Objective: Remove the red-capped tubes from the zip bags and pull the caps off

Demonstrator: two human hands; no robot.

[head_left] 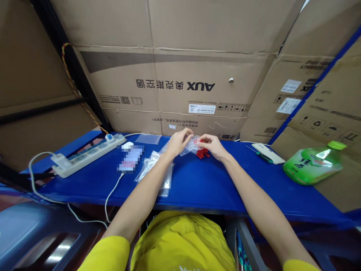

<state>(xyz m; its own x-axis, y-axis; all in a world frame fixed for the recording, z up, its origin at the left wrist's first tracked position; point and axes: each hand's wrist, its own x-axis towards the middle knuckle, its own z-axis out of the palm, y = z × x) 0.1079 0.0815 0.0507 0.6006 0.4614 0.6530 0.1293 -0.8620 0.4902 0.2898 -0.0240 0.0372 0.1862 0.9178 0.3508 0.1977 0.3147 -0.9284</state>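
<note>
A small clear plastic bag [189, 146] is stretched between my two hands above the blue table. My left hand [179, 141] pinches its left side. At the bag's right edge, my right hand [213, 146] has its fingertips closed on the plastic; whether a red piece is also between them is hard to see. Several small red pieces [202, 153] lie in a pile on the table, just below and behind my right fingers, with some red showing by the bag. Left of my left forearm, and partly covered by it, is a stack of clear plastic bags [153, 167].
At left are a power strip [90, 154] with plugs and a phone [131, 158] on a white cable. A green-handled tool [263, 157], a white case [269, 153] and a green drink bottle [311, 163] lie at right. Cardboard [175, 67] walls the table's back.
</note>
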